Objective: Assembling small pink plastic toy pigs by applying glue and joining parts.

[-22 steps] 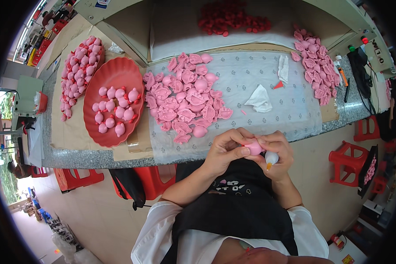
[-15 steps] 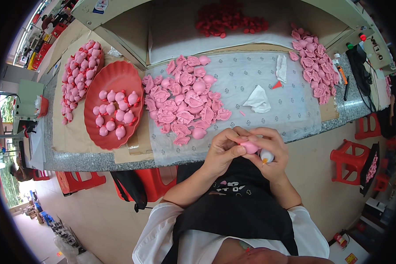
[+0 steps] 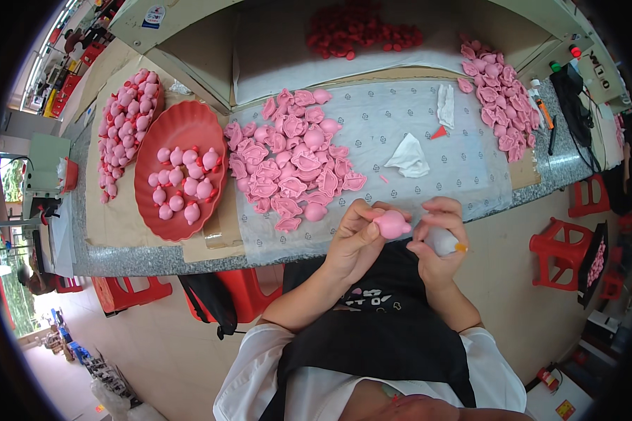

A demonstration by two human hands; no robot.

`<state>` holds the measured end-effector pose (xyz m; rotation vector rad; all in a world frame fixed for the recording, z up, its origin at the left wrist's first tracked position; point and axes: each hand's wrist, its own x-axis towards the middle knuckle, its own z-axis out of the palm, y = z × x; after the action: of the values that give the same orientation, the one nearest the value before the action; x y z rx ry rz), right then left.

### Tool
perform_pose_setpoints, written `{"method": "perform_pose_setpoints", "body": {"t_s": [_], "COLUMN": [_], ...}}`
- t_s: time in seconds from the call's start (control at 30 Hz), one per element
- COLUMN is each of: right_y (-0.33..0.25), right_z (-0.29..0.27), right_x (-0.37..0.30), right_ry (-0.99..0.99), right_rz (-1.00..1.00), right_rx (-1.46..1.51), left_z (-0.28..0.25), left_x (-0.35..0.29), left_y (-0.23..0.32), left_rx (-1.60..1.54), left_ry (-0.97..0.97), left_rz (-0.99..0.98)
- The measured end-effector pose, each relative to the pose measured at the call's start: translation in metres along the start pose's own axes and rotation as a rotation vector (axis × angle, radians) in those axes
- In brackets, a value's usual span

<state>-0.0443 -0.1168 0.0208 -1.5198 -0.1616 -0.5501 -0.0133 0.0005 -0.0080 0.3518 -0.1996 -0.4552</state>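
Note:
Above the table's near edge, my left hand [image 3: 352, 242] pinches a round pink piece [image 3: 392, 224] with a small nub pointing right. My right hand [image 3: 437, 265] curls around a small white squeeze bottle [image 3: 442, 242] with an orange tip, which points away to the right. A small gap separates the two hands. Beyond my left hand lies a heap of pink pieces [image 3: 298, 158], some round and some crumpled-looking with frilled edges. Farther left, a red scalloped dish [image 3: 214, 133] holds several round pink pieces with red parts.
More pink-and-red pieces [image 3: 126, 123] are piled at the far left. Another pink heap [image 3: 502, 105] lies at the right. Crumpled white tissue [image 3: 409, 156] and a red cone-shaped bit [image 3: 439, 132] rest on the printed sheet. Red parts [image 3: 358, 31] sit inside the open-fronted cabinet [image 3: 189, 77].
My hands have moved apart. The right hand has drawn the bottle away to the right and turned its tip outward, and the pink piece now shows fully in my left fingers.

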Motion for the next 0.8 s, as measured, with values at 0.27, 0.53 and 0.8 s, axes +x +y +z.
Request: {"method": "perform_pose_setpoints", "body": {"t_s": [0.27,0.53,0.8], "right_y": [0.008,0.008,0.013], "right_z": [0.008,0.011,0.004], "right_x": [0.001,0.002,0.0], "right_ry": [-0.05,-0.028,0.065], "right_rz": [0.18,0.234,0.267], "right_rx": [0.142,0.247,0.387], "left_z": [-0.002,-0.005,0.0], "left_x": [-0.001,-0.002,-0.002], "left_y": [-0.006,-0.006,-0.003], "left_rx": [-0.145,-0.1,0.171], "left_ry": [-0.014,-0.028,0.006], "left_rz": [-0.017,0.025,0.014]}}
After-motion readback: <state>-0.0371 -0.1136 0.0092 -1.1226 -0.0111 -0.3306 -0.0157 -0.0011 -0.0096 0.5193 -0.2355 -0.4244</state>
